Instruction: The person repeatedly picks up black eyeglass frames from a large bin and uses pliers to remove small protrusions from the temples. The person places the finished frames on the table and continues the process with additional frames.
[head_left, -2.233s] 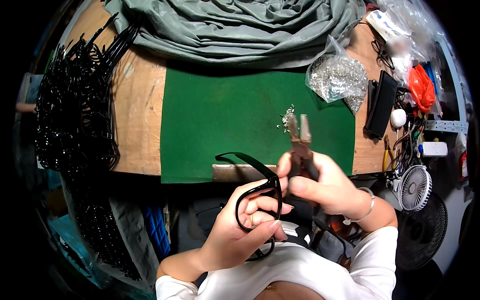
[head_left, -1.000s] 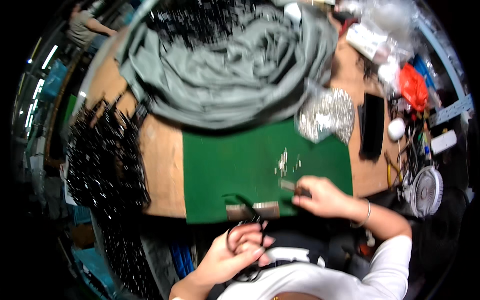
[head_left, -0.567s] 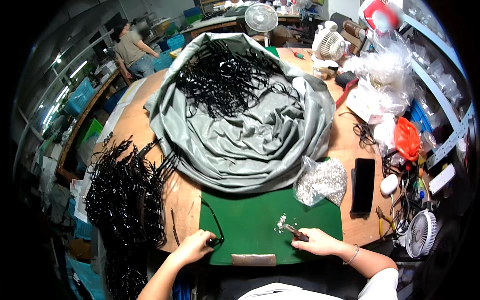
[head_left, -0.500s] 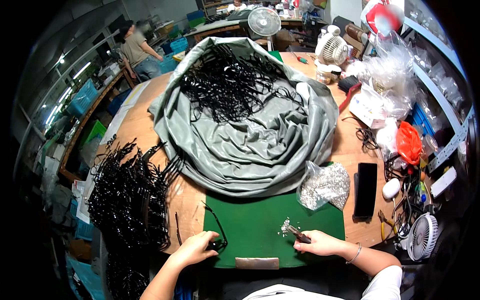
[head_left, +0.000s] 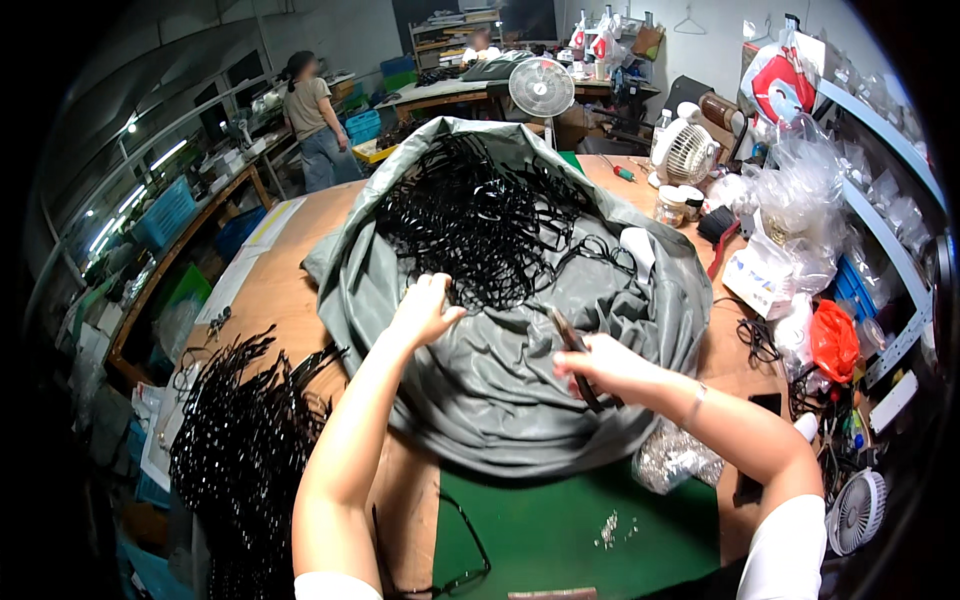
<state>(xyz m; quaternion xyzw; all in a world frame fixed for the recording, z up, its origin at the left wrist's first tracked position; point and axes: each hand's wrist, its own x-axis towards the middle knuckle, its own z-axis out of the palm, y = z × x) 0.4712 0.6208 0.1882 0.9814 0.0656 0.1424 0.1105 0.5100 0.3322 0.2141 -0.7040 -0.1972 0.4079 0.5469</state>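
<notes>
A large heap of glossy black eyeglass frames [head_left: 480, 225] lies in a grey cloth [head_left: 520, 390] gathered into a round nest. My left hand [head_left: 428, 312] is at the heap's near left edge, thumb held away from the fingers, with nothing visible in it. Over the cloth's folds, my right hand [head_left: 610, 368] grips a pair of pliers [head_left: 572, 340], jaws pointing up and away. Closer to me, a single black eyeglass frame [head_left: 475, 540] rests on the green mat [head_left: 560, 510]. Small silvery bits [head_left: 615, 530] are scattered there too.
More black frames [head_left: 250, 460] hang over the table's left side. A plastic bag of silvery bits [head_left: 675, 458] sits beside my right forearm. To the right are a phone [head_left: 765, 402], a red bag [head_left: 833, 340] and small fans [head_left: 685, 147]. A person [head_left: 315, 120] stands far left.
Both hands have moved from the green mat forward over the grey cloth. My left hand has let go of the single eyeglass frame; the pliers have left the silvery bits. The view has tilted up.
</notes>
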